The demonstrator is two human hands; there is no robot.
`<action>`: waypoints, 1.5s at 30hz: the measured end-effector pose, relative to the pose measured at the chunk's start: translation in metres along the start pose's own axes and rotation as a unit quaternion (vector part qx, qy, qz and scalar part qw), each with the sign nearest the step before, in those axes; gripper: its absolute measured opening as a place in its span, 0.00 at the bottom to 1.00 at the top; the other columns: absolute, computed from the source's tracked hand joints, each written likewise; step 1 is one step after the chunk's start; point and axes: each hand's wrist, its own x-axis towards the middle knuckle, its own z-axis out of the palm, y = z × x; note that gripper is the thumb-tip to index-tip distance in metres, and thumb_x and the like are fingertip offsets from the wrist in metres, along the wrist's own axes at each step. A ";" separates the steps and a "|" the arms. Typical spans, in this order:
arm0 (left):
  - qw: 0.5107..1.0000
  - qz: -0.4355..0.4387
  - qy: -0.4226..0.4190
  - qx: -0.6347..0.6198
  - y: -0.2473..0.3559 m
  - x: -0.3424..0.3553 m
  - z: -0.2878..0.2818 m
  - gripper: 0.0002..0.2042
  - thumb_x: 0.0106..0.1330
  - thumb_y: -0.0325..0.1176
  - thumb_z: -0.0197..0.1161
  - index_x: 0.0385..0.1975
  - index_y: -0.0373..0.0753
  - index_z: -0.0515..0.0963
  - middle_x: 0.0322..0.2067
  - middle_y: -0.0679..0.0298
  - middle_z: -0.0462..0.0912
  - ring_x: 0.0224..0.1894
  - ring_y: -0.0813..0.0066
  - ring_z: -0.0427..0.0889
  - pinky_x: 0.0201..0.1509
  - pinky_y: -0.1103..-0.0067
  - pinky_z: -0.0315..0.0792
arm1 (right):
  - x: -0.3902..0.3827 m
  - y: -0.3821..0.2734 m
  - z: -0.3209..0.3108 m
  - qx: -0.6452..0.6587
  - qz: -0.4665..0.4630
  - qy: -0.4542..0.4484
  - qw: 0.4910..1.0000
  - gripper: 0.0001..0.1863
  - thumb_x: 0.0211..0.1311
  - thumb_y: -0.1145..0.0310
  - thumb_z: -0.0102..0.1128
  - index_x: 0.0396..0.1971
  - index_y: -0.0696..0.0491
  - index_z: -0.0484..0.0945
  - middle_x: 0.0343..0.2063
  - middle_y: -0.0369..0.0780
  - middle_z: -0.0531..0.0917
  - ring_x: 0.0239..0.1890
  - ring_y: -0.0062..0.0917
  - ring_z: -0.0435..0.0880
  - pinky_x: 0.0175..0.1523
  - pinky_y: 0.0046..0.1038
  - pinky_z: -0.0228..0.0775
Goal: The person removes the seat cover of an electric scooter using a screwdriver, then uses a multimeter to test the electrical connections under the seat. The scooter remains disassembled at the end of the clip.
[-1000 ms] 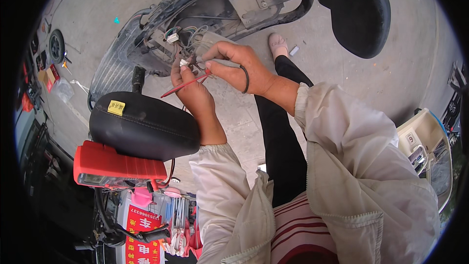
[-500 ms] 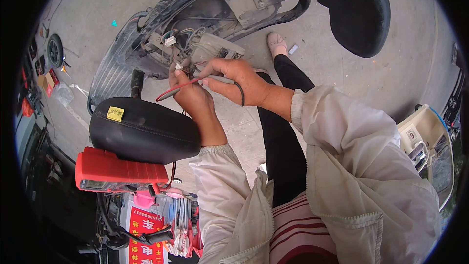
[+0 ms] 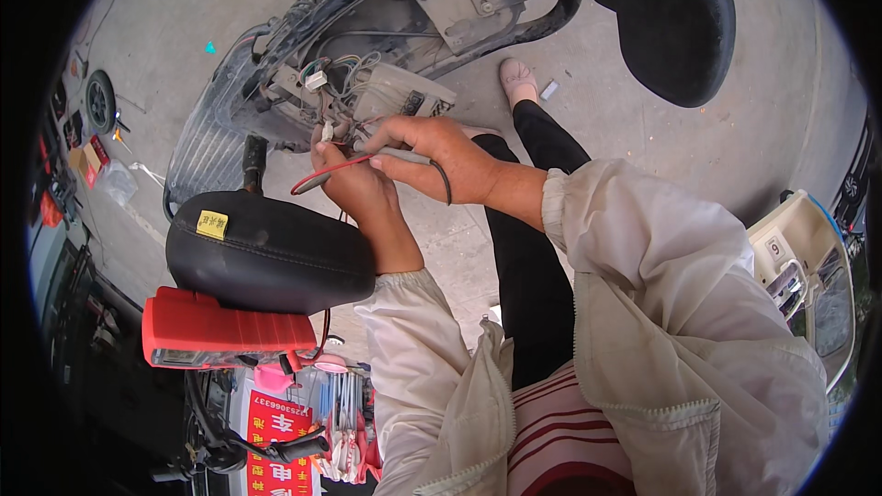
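My right hand (image 3: 441, 161) pinches a grey probe (image 3: 400, 156) with a black lead, its tip pointed at the bundle of wires (image 3: 335, 96) in the open body of a scooter (image 3: 386, 18). My left hand (image 3: 354, 186) is just below the wiring; it holds a red probe lead (image 3: 326, 173) and a small white connector (image 3: 327, 131) at its fingertips. Both hands touch each other in front of the exposed wiring. Pale jacket sleeves cover both forearms.
A black scooter seat (image 3: 271, 253) lies just left of my left forearm, above a red tail light (image 3: 220, 335). A second black seat (image 3: 675, 18) stands at the top right. A white vehicle panel (image 3: 799, 257) is on the right. My black trouser leg and pale shoe (image 3: 519, 83) rest on the concrete floor.
Both hands have stayed together at the wiring and shifted slightly right and down in the picture. The red lead now hangs closer to the left hand.
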 end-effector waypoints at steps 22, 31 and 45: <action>0.994 -0.015 -0.046 -0.093 -0.010 0.004 -0.009 0.13 0.74 0.35 0.46 0.48 0.31 0.68 0.42 0.56 0.76 0.43 0.69 0.78 0.48 0.74 0.74 | 0.007 0.000 0.000 -0.072 -0.046 0.022 0.996 0.11 0.59 0.70 0.59 0.41 0.57 0.76 0.37 0.44 0.82 0.40 0.34 0.82 0.46 0.28 0.72; 0.994 -0.015 -0.058 -0.095 -0.009 0.006 -0.010 0.12 0.73 0.33 0.46 0.50 0.33 0.66 0.42 0.54 0.78 0.43 0.68 0.78 0.49 0.74 0.74 | 0.003 0.005 0.018 0.128 0.096 0.100 0.982 0.09 0.63 0.70 0.58 0.41 0.58 0.75 0.38 0.40 0.82 0.41 0.21 0.80 0.48 0.25 0.71; 0.988 0.006 -0.025 -0.155 -0.019 0.012 -0.006 0.11 0.73 0.31 0.46 0.51 0.35 0.67 0.36 0.59 0.79 0.33 0.77 0.77 0.39 0.80 0.73 | 0.002 -0.006 0.023 -0.010 0.054 0.049 0.997 0.09 0.62 0.74 0.57 0.41 0.59 0.76 0.36 0.42 0.82 0.39 0.21 0.80 0.46 0.23 0.71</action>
